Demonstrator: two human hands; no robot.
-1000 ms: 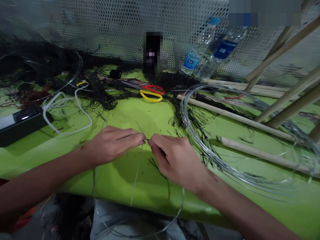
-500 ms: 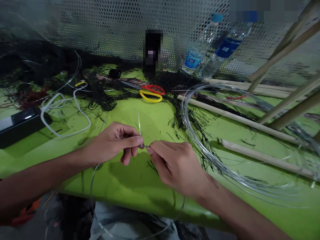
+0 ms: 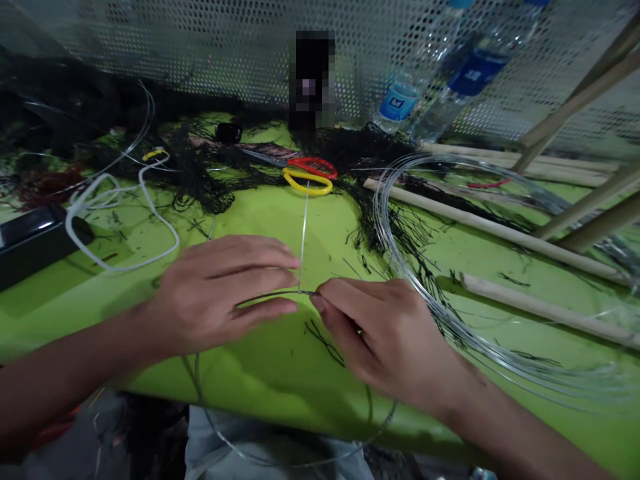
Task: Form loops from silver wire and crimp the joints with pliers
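Note:
A loop of thin metal wire (image 3: 270, 294) runs between my hands, and its lower part hangs below the table edge. My right hand (image 3: 383, 333) pinches it between thumb and bent forefinger, beside a small twisted spot. From that twist a straight wire end (image 3: 305, 230) sticks up toward the scissors (image 3: 307, 180), which have one red and one yellow handle. My left hand (image 3: 215, 290) is open around the wire, its fingers stretched out and its thumb apart below them. Part of the wire is hidden behind the left hand.
On the green table (image 3: 265, 213), a large wire coil (image 3: 425, 300) and wooden sticks (image 3: 500, 233) lie to the right. Black netting (image 3: 200, 180) stretches along the back. A white cord (image 3: 173, 233) lies left. Water bottles (image 3: 397, 103) stand by the perforated panel (image 3: 225, 60).
My left hand has let go of its pinch at the twist and spread its fingers. The right hand still pinches the wire. The view has shifted slightly.

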